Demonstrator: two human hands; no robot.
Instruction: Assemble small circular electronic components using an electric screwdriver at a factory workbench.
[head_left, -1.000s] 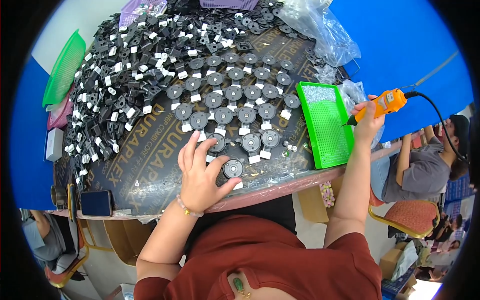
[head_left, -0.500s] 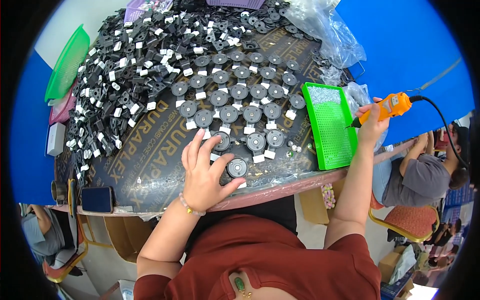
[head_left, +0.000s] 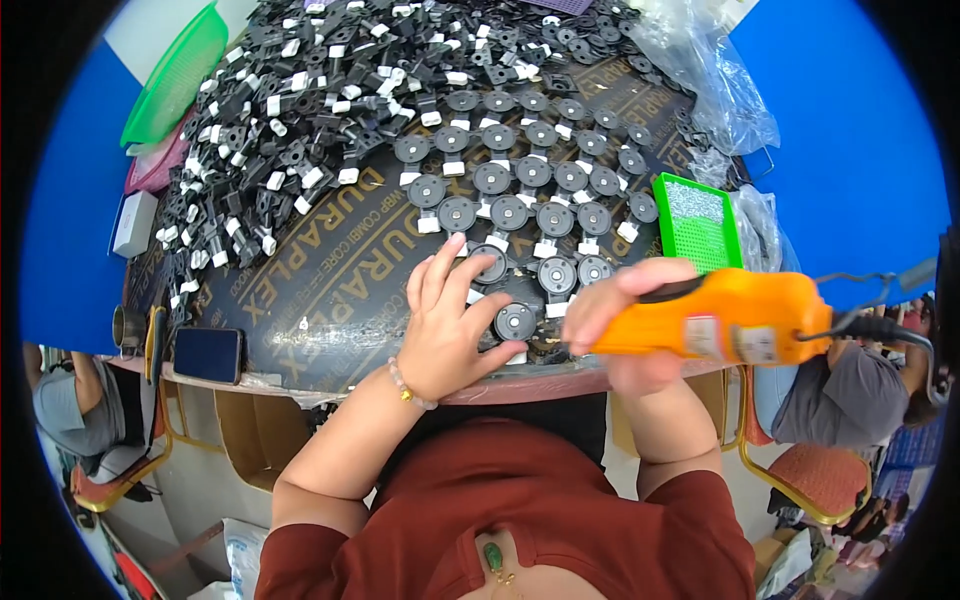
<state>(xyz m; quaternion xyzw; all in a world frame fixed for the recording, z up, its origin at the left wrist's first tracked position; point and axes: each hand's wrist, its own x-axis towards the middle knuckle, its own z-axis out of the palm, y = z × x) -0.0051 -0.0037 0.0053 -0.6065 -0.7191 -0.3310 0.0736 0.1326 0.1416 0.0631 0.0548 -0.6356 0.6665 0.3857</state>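
My right hand (head_left: 640, 320) is wrapped round an orange electric screwdriver (head_left: 715, 320) with a black cable. It is held above the near right of the table, its tip hidden behind my fingers. My left hand (head_left: 445, 315) lies with fingers spread at the near end of several black round parts with white ends. Its thumb and forefinger are beside the nearest round part (head_left: 515, 322), and its longer fingers reach to another round part (head_left: 487, 263). Whether the fingertips touch them I cannot tell. A green tray (head_left: 733, 215) of small silvery pieces, likely screws, stands beyond the screwdriver, partly hidden by it.
A large heap of black parts with white ends (head_left: 300, 110) covers the far left. A phone (head_left: 208, 355) lies near the front left edge, by a metal cup (head_left: 128, 328). Clear plastic bags (head_left: 700, 70) and a green basket (head_left: 178, 75) flank the table. People sit at both sides.
My right hand has brought the screwdriver from the green tray leftward and nearer, toward the round parts. My left hand keeps its place by the same parts. The whole view has shifted slightly.
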